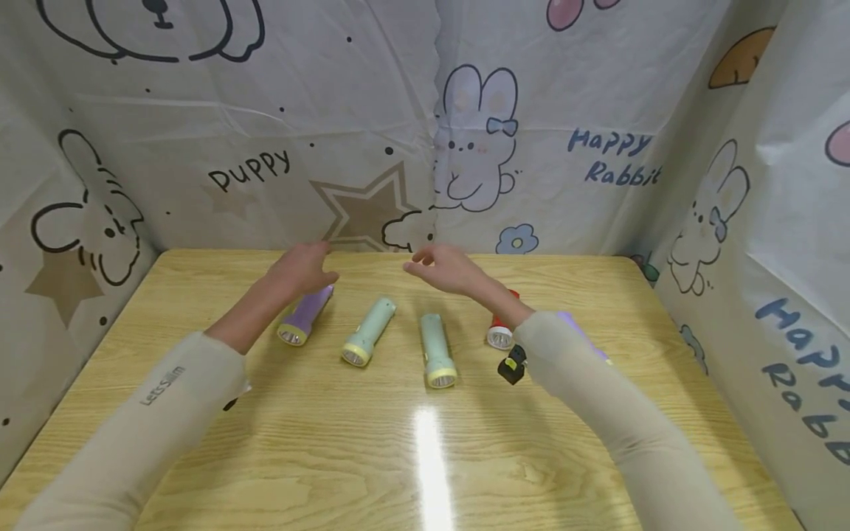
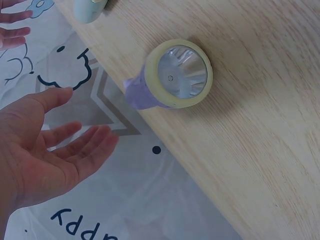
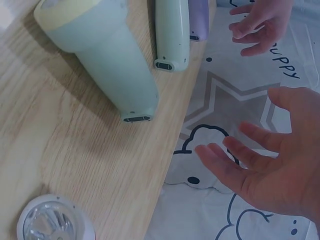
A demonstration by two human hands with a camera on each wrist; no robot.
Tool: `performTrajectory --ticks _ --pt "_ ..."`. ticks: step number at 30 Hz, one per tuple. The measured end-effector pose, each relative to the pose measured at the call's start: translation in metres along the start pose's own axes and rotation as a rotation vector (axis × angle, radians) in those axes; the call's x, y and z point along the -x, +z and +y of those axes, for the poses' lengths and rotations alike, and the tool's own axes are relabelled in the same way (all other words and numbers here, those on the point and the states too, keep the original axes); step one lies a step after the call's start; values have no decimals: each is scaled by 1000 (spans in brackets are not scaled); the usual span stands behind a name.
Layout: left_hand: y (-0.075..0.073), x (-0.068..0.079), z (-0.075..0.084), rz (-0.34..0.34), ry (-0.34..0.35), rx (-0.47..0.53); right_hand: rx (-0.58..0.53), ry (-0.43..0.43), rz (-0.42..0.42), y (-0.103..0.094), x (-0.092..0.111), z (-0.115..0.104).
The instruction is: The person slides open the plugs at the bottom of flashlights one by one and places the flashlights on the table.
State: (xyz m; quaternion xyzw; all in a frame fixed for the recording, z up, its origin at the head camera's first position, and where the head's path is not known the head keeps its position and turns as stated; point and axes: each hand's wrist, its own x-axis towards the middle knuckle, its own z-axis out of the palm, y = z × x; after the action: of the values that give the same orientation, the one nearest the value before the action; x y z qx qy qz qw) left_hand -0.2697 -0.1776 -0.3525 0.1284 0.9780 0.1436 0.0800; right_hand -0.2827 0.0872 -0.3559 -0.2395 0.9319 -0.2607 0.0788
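Observation:
My left hand [image 1: 302, 267] hovers over the back of the table, relaxed, holding nothing. Nearest to it is a purple flashlight [image 1: 308, 310] with a yellow rim; the left wrist view shows its lens facing the camera. Level with it, my right hand [image 1: 448, 269] hangs in the air with loosely bent, parted fingers and an empty palm. Below and between the hands lie two pale green flashlights, one slanted [image 1: 372, 328] and one nearly straight [image 1: 434, 343], lenses towards me. A red flashlight [image 1: 501, 330] with a white rim is partly hidden by my right forearm.
Another purple flashlight [image 1: 572, 323] shows behind my right sleeve, mostly covered. A small black device [image 1: 511, 366] appears beside the right cuff. The wooden table [image 1: 319, 442] ends at a printed cloth backdrop [image 1: 358, 96], with cloth at both sides too.

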Motion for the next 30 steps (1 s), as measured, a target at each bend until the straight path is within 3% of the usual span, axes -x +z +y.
performTrajectory --ticks 18,30 --pt "6 5 -15 -36 -50 72 -71 -35 4 18 -8 -15" --pt "8 10 -20 -28 -73 91 -18 -27 -9 29 -8 -26"
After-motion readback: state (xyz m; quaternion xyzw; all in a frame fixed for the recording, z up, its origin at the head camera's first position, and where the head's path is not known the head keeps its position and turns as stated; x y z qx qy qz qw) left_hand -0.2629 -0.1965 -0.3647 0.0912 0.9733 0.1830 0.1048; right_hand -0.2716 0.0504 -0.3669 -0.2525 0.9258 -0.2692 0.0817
